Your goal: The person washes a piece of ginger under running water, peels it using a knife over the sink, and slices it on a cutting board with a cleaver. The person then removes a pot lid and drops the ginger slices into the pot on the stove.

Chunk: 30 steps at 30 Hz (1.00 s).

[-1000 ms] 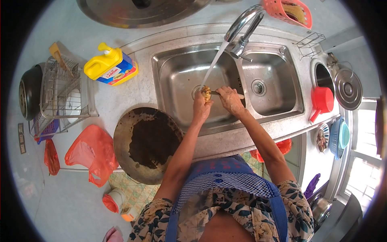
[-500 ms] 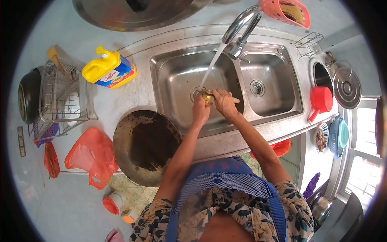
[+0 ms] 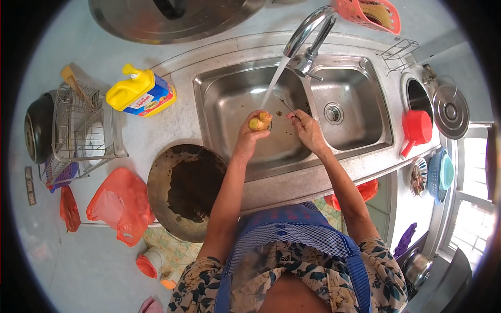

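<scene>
In my left hand (image 3: 247, 134) is a knobby piece of ginger (image 3: 260, 121), its pale yellow cut end facing me. The fingers are closed around it, over the large sink basin (image 3: 224, 99). My right hand (image 3: 311, 134) is closed on a small knife (image 3: 286, 106) whose thin blade points up and left, apart from the ginger. Most of the handle is hidden in the fingers. A stream of water (image 3: 273, 84) falls from the curved faucet (image 3: 308, 34) close by the ginger. Dark bits of peel (image 3: 279, 113) lie on the basin floor.
A smaller basin (image 3: 355, 96) adjoins on the right, with a red dipper (image 3: 416, 128) beyond it. Left of the sink stand a yellow detergent jug (image 3: 141, 94), a wire dish rack (image 3: 78, 117) and a red plastic bag (image 3: 122, 203). A blackened wok (image 3: 156, 193) sits at the counter's front.
The knife was against the ginger with both hands together. Now my right hand has drawn it away to the right, and my left hand has shifted slightly left, turning the ginger's cut end up.
</scene>
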Tool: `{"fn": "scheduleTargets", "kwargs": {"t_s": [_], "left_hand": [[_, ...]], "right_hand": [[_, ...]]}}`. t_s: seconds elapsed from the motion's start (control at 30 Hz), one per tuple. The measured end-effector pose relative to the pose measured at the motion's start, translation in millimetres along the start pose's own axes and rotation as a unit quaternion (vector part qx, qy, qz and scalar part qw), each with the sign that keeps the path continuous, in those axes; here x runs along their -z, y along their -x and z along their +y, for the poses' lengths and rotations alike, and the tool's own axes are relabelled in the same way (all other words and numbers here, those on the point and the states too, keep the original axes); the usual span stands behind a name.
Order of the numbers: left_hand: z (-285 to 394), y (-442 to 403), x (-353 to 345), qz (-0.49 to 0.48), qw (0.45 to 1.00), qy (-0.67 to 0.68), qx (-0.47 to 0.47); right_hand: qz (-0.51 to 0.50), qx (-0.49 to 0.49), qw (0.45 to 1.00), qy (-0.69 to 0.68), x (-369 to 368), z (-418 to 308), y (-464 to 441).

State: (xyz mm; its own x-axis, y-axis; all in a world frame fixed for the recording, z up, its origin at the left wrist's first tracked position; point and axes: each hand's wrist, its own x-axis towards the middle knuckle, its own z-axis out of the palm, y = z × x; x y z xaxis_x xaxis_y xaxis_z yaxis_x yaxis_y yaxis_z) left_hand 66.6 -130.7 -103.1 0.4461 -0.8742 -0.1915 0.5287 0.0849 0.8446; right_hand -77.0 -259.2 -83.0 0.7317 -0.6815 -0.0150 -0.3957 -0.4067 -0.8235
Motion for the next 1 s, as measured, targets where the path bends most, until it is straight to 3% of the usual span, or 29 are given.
{"fn": "scheduleTargets", "kwargs": {"t_s": [0.1,0.2,0.3,0.6,0.7,0.77,0.9,1.0], "left_hand": [[2,0,-4,-0.005,0.999,0.041,0.017],[-3,-1,-3,0.003,1.0,-0.003,0.003],[-9,-3,-3,0.032,0.996,-0.078,0.005],[-16,-7,1,0.013,0.993,-0.114,-0.007],[-14,-4,-4,0.0,0.999,-0.034,-0.002],[1,-7,-8,-0.039,0.998,0.044,0.019],[5,-19,-4,-0.105,0.951,0.284,0.06],[9,-28,-7,-0.09,0.956,0.274,0.049]], "right_hand": [[0.011,-0.008,1.0,-0.009,3,-5,1],[0.058,0.119,0.989,0.073,-1,-8,3],[0.048,0.164,0.964,0.201,0,-30,9],[0.034,0.162,0.969,0.185,-13,-19,-2],[-0.04,0.025,0.97,0.239,-28,61,-18],[-0.025,0.023,0.991,0.128,-18,69,-22],[-0.015,-0.035,0.998,-0.047,-3,5,-31],[-0.019,-0.037,0.997,-0.067,10,-21,-35]]}}
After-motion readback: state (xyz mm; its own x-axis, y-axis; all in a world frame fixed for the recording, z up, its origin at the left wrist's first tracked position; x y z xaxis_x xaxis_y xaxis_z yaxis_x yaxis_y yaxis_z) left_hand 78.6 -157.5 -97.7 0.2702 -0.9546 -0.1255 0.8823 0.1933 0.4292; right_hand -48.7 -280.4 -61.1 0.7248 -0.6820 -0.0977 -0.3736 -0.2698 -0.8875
